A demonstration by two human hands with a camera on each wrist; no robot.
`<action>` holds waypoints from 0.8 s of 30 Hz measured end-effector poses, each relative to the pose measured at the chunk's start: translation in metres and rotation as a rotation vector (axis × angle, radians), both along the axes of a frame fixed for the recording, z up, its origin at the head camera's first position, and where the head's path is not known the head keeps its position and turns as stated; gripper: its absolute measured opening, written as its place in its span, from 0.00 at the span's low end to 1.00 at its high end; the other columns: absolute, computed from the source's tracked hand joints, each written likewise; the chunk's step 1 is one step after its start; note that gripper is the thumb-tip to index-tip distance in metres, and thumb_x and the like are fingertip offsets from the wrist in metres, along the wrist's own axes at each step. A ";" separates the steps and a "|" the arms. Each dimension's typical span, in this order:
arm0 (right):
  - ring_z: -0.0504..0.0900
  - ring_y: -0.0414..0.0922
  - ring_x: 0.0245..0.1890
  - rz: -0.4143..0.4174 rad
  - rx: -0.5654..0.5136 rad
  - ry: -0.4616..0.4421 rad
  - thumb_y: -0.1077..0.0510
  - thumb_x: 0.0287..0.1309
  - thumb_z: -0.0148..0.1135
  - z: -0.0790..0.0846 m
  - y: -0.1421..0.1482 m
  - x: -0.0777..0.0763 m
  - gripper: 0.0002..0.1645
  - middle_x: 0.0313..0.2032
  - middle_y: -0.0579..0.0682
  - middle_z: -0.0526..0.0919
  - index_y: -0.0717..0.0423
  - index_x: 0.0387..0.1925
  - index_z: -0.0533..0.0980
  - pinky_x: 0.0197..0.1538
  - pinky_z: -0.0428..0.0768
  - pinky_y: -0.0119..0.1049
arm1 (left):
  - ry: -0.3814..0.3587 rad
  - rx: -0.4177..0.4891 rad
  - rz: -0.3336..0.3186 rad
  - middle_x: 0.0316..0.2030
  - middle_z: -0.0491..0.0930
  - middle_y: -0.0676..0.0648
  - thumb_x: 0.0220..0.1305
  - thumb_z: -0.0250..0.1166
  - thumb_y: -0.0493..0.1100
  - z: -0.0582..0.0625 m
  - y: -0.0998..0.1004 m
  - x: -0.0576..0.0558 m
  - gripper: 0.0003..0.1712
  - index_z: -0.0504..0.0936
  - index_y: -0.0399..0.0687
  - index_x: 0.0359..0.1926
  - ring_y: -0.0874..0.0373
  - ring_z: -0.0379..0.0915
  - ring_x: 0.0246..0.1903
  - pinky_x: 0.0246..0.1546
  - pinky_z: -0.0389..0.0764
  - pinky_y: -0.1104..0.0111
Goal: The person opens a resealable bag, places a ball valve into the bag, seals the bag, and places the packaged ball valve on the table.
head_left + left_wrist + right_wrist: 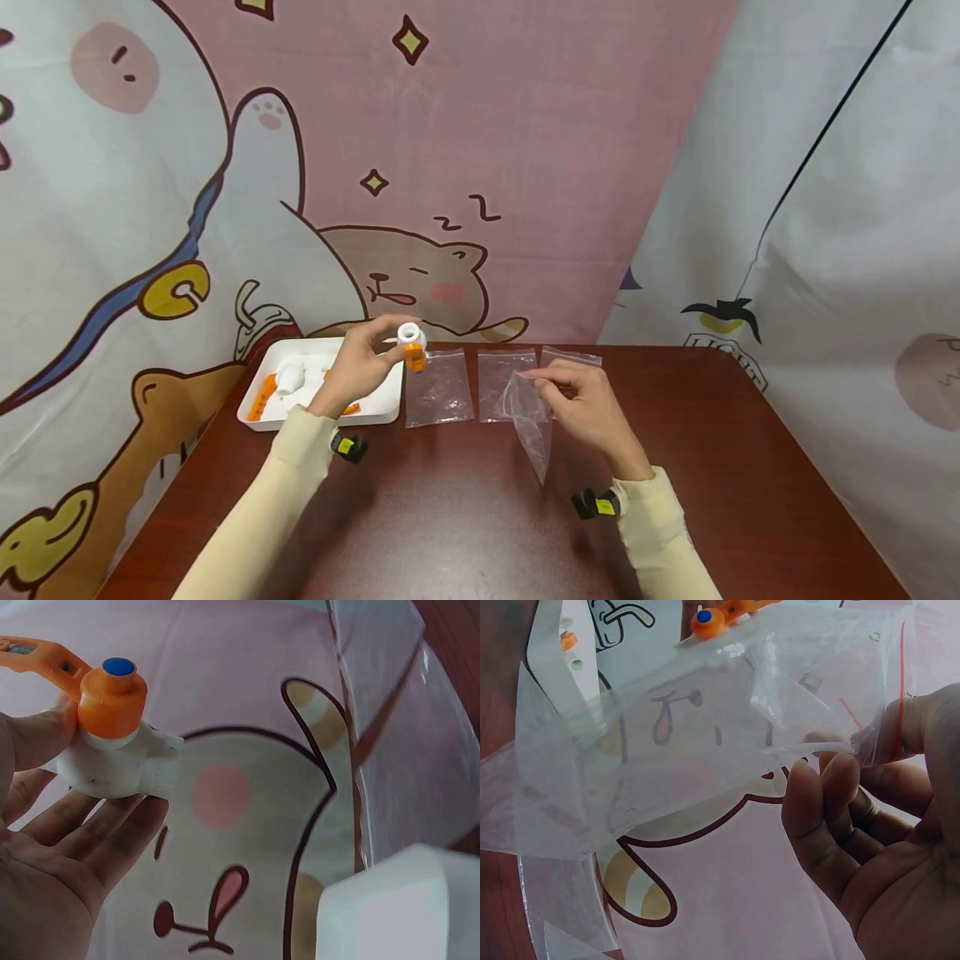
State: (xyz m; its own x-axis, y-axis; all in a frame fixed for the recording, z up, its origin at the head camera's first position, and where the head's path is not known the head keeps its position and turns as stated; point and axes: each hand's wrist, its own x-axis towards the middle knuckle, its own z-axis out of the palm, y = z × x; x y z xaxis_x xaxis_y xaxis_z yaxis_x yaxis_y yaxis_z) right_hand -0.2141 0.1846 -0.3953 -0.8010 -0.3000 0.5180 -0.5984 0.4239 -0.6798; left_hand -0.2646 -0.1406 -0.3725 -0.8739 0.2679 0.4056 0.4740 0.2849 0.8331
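Note:
My left hand [358, 367] holds a white plastic ball valve [409, 333] with an orange lever handle [112, 705], above the right side of the tray. In the left wrist view the thumb lies by the handle, and the fingers support the white body from below. A blue cap tops the handle's hub. My right hand [588, 407] pinches a clear zip bag [534, 429] by its upper edge, between thumb and fingers. The bag hangs down over the table with its mouth partly parted, and a red zip line [901, 690] shows near the fingers in the right wrist view.
A white tray [318, 424] at the back left contains another white valve [289, 378] with an orange handle [262, 397]. Along the table's back edge lie more clear bags, one [438, 396] beside the tray. A printed cloth [540, 167] hangs behind the table.

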 end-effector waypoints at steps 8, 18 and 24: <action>0.72 0.37 0.17 -0.007 0.000 -0.005 0.62 0.62 0.56 -0.001 -0.002 0.000 0.12 0.21 0.42 0.73 0.49 0.42 0.83 0.19 0.74 0.30 | -0.016 0.044 -0.053 0.50 0.79 0.43 0.59 0.65 0.34 0.016 0.018 0.025 0.19 0.78 0.48 0.52 0.55 0.77 0.48 0.49 0.78 0.65; 0.71 0.36 0.16 -0.009 -0.006 0.022 0.69 0.58 0.56 0.018 -0.010 0.013 0.13 0.20 0.46 0.73 0.59 0.40 0.83 0.18 0.72 0.28 | 0.010 0.173 -0.208 0.49 0.79 0.41 0.57 0.63 0.28 0.024 0.040 0.043 0.20 0.76 0.36 0.52 0.49 0.78 0.47 0.48 0.78 0.66; 0.71 0.35 0.16 -0.022 0.021 0.026 0.64 0.60 0.57 0.003 -0.004 0.002 0.13 0.20 0.42 0.72 0.50 0.41 0.84 0.18 0.71 0.28 | 0.000 0.229 -0.268 0.50 0.78 0.38 0.58 0.61 0.26 0.028 0.051 0.049 0.20 0.76 0.35 0.53 0.50 0.77 0.49 0.49 0.78 0.65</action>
